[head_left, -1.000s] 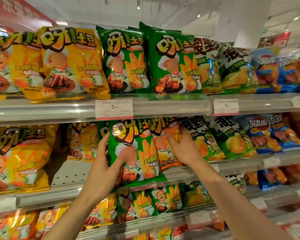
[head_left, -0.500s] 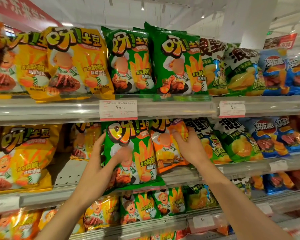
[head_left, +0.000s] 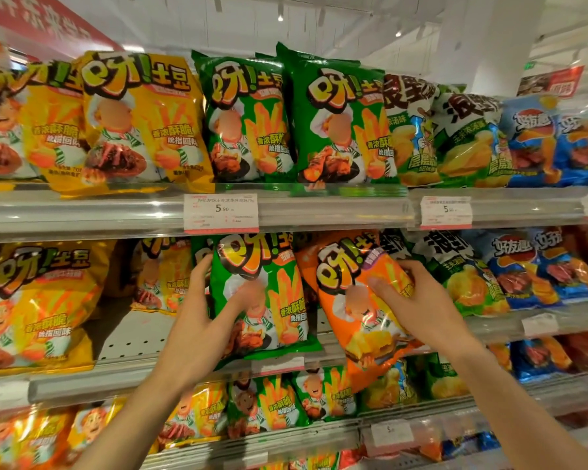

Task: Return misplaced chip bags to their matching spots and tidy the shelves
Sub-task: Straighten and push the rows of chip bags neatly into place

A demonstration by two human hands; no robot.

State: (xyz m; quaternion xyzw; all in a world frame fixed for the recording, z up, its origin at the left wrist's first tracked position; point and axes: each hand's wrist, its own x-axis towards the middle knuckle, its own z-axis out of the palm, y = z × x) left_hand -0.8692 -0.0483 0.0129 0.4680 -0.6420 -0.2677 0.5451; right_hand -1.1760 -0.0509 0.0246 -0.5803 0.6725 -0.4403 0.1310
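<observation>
Nearest the camera, the right hand (head_left: 409, 300) is gripping an orange chip bag (head_left: 360, 320), now drawn forward and tilted out over the middle shelf's (head_left: 123, 378) front edge; a second ago it was still tucked among the green bags. Beside it, the left hand (head_left: 204, 320) is still holding the green chip bag (head_left: 269, 300) upright, thumb on its front, fingers round its left edge. Behind and above, yellow bags (head_left: 140, 120) are lining the top shelf (head_left: 82, 212).

place: shop | proof: shelves (head_left: 82, 215) of chip bags (head_left: 140, 120), price tags (head_left: 220, 212)
</observation>
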